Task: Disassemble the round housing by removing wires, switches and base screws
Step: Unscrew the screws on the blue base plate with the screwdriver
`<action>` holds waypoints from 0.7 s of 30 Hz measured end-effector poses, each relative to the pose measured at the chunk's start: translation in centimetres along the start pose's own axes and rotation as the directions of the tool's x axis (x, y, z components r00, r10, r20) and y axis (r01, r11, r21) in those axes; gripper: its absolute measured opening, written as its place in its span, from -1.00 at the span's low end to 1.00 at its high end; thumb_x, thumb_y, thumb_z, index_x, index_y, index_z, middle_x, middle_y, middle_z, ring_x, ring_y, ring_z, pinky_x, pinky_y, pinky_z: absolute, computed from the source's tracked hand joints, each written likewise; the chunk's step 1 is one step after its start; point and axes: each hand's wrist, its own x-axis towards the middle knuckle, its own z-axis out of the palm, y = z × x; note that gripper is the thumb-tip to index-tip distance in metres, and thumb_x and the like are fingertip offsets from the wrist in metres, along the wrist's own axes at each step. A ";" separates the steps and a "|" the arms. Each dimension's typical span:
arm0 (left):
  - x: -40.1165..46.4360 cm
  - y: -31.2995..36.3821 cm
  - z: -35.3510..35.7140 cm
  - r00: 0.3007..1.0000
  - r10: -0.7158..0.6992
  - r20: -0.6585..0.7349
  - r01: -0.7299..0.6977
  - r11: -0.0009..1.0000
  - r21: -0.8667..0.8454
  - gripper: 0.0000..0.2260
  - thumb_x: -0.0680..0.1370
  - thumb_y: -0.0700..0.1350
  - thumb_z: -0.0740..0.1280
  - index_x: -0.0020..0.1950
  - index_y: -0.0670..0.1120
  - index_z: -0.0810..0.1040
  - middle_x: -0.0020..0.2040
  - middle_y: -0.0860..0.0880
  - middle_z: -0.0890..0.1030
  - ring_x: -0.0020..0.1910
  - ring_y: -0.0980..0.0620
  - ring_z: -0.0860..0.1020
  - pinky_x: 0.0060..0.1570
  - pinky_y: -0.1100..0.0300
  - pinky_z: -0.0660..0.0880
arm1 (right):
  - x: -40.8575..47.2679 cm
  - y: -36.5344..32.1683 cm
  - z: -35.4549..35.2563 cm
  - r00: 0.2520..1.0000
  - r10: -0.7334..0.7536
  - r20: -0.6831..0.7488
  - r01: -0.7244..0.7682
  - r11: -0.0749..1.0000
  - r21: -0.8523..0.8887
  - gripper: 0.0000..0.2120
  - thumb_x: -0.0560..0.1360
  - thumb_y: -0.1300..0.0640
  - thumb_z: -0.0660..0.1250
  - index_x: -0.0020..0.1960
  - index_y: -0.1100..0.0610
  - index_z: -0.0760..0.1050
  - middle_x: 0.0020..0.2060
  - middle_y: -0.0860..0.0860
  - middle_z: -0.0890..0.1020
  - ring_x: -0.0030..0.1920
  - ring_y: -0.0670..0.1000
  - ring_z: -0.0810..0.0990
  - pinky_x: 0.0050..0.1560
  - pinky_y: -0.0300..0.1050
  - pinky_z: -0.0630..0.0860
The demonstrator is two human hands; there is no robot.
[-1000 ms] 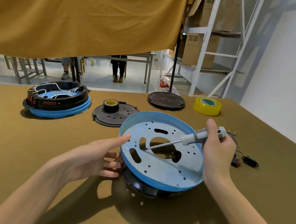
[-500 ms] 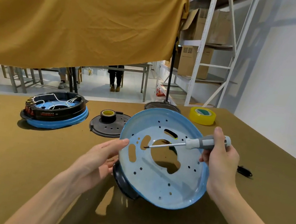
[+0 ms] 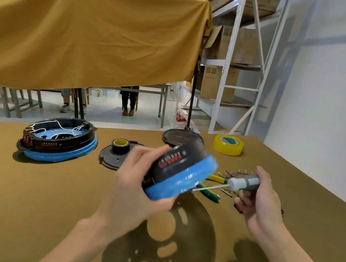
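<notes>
Now housing (image 3: 180, 172) flipped: half a second ago its blue perforated base faced the camera; black switch side shows instead, blurred, tilted, lifted off the table (image 3: 22, 198). Left hand (image 3: 134, 190) grips its near edge, thumb over the black wall, fingers curled under the blue rim. Right hand (image 3: 262, 202), just right of it, wraps the screwdriver (image 3: 238, 183) handle, tip toward the rim.
</notes>
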 end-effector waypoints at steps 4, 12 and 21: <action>-2.8 0.2 1.6 0.991 0.084 0.105 -0.099 0.984 0.147 -0.14 0.29 0.20 0.51 0.52 -0.05 0.33 0.36 0.06 0.42 0.30 0.15 0.44 0.27 0.24 0.47 | -0.2 1.1 -1.7 0.999 -0.018 -0.046 0.014 0.998 -0.066 -0.73 0.57 -0.13 0.38 -0.10 0.06 0.46 -0.51 -0.04 0.40 -0.55 -0.10 0.38 -0.50 -0.16 0.49; -5.3 -0.9 3.5 0.968 0.199 0.151 -0.237 0.925 0.296 -0.29 0.35 0.38 0.41 0.36 0.02 0.40 0.30 0.03 0.47 0.28 0.06 0.42 0.32 0.11 0.37 | -0.7 3.8 -4.2 0.994 0.028 -0.107 -0.041 0.992 -0.123 -0.71 0.59 -0.14 0.34 -0.09 0.08 0.50 -0.55 -0.01 0.53 -0.46 0.04 0.49 -0.52 -0.17 0.40; -6.4 -1.6 4.7 0.924 0.288 0.253 -0.366 0.860 0.356 -0.28 0.42 0.39 0.34 0.46 0.04 0.36 0.30 -0.01 0.42 0.26 0.00 0.40 0.33 0.14 0.25 | -0.1 4.0 -3.9 0.995 0.043 -0.094 -0.056 0.988 -0.144 -0.69 0.59 -0.16 0.32 -0.07 0.10 0.51 -0.43 0.05 0.56 -0.43 0.02 0.46 -0.59 -0.19 0.40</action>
